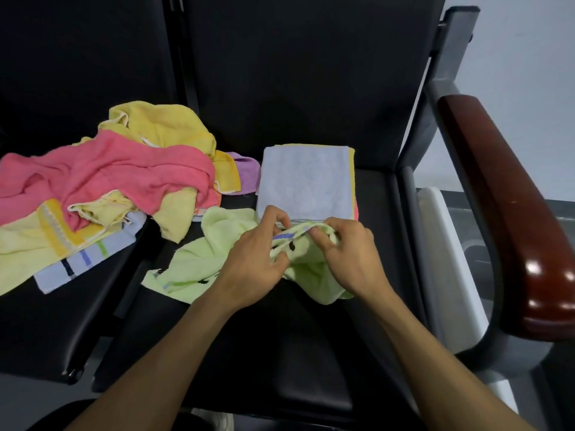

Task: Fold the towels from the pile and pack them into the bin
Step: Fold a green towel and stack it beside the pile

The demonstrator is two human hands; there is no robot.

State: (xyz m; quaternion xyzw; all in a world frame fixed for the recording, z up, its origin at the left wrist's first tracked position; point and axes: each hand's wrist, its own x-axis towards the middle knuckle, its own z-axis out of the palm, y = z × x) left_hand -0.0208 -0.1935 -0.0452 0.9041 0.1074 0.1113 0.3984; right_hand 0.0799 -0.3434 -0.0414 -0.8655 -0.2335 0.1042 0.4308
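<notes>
Head view: a person stands over 2 black seats [298, 353], both forearms reaching in from 6 o'clock.
Green towel: a light green towel [199, 259] lies rumpled on the near seat, centre of frame, a striped hem along one edge.
Left hand: the left hand [252, 269] pinches the striped hem, thumb and fingers curled into the cloth.
Right hand: the right hand [348, 259] grips the same bunched edge at 3 o'clock of the left, fingers tucked under a fold.
Folded stack: a folded stack [306, 181] topped by a pale blue towel sits at 12 o'clock of the hands, touching the green towel's far edge; yellow and pink edges show beneath it.
Pile: the pile [109, 181] of pink, yellow and striped towels sprawls at 10 o'clock, well apart from the stack.
Bin: a white rim [448, 259] shows at 3 o'clock beyond the seat; it may be the bin, but most of it is hidden by the armrest [510, 213].
Handling: I judge the towel light, limp and non-slip; it will sag wherever it is unsupported.
Where to hold: best taken by 2 corners of the hem, drawn apart and taut so it hangs flat before folding.
</notes>
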